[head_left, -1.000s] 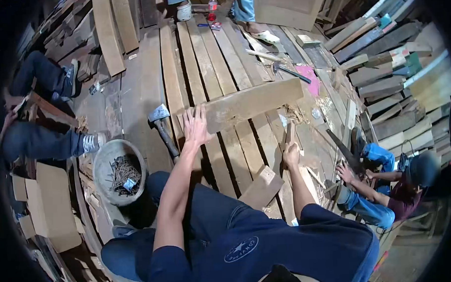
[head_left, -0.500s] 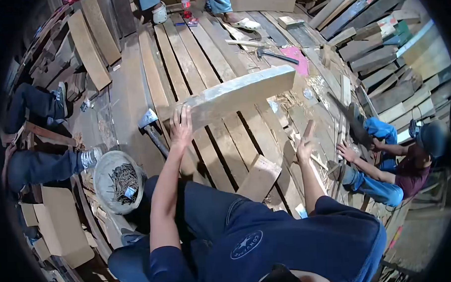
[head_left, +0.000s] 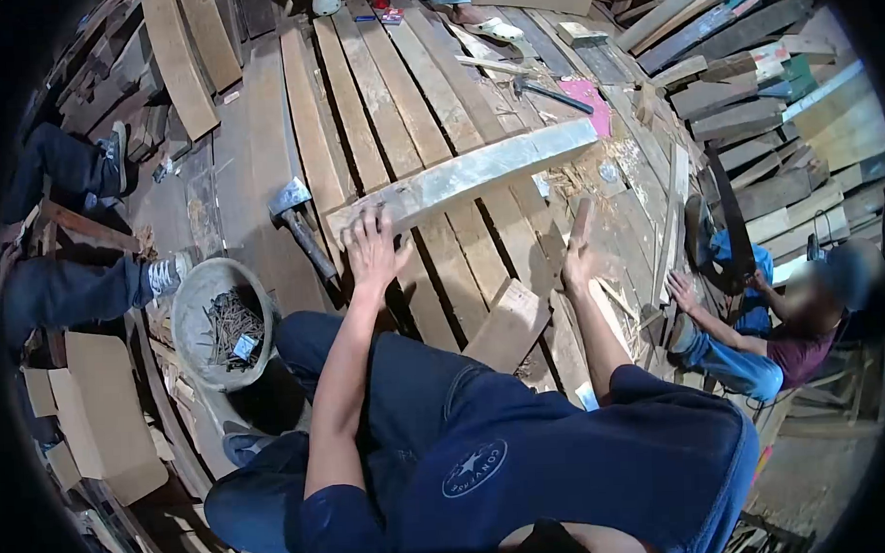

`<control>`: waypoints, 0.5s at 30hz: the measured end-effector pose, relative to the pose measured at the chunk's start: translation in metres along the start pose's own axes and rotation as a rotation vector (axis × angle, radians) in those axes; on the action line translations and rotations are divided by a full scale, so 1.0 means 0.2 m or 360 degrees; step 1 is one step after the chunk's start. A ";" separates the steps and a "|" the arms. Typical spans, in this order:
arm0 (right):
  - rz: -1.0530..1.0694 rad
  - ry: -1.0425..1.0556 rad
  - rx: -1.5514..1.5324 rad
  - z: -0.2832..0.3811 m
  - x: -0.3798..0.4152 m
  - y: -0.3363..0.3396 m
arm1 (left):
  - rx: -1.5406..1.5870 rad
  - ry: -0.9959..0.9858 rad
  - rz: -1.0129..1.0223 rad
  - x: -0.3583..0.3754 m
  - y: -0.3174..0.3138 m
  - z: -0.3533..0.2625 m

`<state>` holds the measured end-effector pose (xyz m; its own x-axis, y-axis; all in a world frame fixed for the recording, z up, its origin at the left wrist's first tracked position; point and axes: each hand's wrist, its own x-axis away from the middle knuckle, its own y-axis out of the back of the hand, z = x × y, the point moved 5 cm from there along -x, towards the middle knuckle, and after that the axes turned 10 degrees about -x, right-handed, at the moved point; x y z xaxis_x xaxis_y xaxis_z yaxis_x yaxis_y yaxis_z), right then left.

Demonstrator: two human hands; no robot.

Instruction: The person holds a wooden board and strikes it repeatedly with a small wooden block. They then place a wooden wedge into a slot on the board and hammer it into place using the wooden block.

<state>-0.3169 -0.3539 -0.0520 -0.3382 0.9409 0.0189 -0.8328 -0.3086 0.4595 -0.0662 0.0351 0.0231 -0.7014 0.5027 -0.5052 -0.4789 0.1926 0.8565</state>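
Note:
A long, slightly curved wooden plank lies across the floor slats in front of me, its pale face turned up. My left hand is open at the plank's left end, fingers spread, fingertips right at its near edge. In my right hand is a short narrow piece of wood, pointing away from me. Left of the plank, a hammer with a wide metal head lies on the boards. A short wood block rests between my forearms, near my legs.
A bucket of nails stands by my left knee. Another hammer lies beyond the plank by a pink sheet. At right a person sits with a saw. Someone's legs extend at left. Gaps run between the slats.
The plank has tipped from standing on edge to lying flatter, showing more of its pale face. My left hand's fingers have spread apart. My right hand still holds the short wood piece.

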 end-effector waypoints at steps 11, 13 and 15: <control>0.0412 -0.0561 -0.0891 0.27 0.19 -0.24 | 0.0382 -0.0136 0.0213 -0.23 0.05 0.17; 0.0449 -0.0698 -0.0915 0.27 0.18 -0.29 | 0.0401 -0.0077 0.0291 -0.24 0.04 0.17; 0.0496 -0.0788 -0.0967 0.31 0.17 -0.33 | 0.0443 -0.0069 0.0248 -0.24 0.05 0.17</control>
<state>-0.2462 -0.2924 -0.0267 -0.4785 0.7090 0.5181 -0.8721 -0.4526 -0.1861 -0.0188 0.0410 0.0588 -0.7290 0.5785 -0.3660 -0.2005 0.3308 0.9222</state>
